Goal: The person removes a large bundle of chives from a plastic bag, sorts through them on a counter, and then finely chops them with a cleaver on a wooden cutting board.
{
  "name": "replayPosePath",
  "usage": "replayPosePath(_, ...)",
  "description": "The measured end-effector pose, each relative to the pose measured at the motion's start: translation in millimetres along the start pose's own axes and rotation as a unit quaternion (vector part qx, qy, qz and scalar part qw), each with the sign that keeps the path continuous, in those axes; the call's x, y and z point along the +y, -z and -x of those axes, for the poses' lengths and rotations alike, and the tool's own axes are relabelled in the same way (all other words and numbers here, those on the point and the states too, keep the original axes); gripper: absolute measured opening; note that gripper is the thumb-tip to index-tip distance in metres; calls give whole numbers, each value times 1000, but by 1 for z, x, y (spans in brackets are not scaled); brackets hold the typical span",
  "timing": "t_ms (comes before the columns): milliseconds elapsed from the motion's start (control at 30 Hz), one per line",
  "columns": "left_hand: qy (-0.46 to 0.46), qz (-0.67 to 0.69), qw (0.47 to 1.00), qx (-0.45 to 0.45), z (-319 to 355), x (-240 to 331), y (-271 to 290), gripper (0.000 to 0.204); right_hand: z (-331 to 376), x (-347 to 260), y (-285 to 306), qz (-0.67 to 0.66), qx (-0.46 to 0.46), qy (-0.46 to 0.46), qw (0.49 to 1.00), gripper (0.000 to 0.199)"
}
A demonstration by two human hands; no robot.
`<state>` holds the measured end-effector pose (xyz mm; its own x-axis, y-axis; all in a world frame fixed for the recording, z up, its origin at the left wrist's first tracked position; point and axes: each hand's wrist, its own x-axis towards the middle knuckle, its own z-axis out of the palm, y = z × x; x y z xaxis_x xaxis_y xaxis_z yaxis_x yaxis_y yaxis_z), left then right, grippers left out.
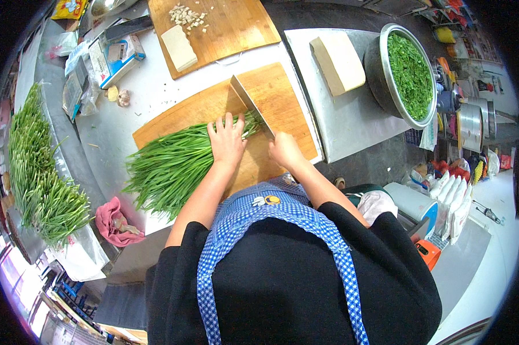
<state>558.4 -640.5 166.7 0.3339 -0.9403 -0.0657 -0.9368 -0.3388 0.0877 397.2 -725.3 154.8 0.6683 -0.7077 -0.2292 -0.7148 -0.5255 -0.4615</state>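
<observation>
A thick bunch of green garlic chives (170,164) lies across the near wooden cutting board (291,95), its leafy ends hanging past the board's left edge. My left hand (227,140) presses down on the bunch near its right end, fingers bent over the stalks. In my right hand (286,150) is the handle of a broad cleaver (249,103). The blade stands on edge at the right end of the chives, just right of my left fingertips. My right fingers are wrapped round the handle, which they mostly hide.
A second cutting board (236,29) behind holds a tofu block (179,48) and small cubes. At right stand a larger tofu block (338,63) and a pot (380,86) of chopped greens. More chives (41,172) lie far left, near a pink cloth (114,221) and garlic (123,98).
</observation>
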Motion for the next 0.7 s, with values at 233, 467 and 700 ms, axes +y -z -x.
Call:
replayPosePath(233,7,5,1000,25,0,-2,-9,74,-43,-37,62,-72,-219,-161,960,21)
replayPosePath(467,9,3,1000,-2,2,1,-1,75,2,-28,14,-43,-87,-119,988,23)
replayPosePath(700,39,-12,981,-189,-14,-2,27,117,-41,-17,1,-122,-113,-133,977,21)
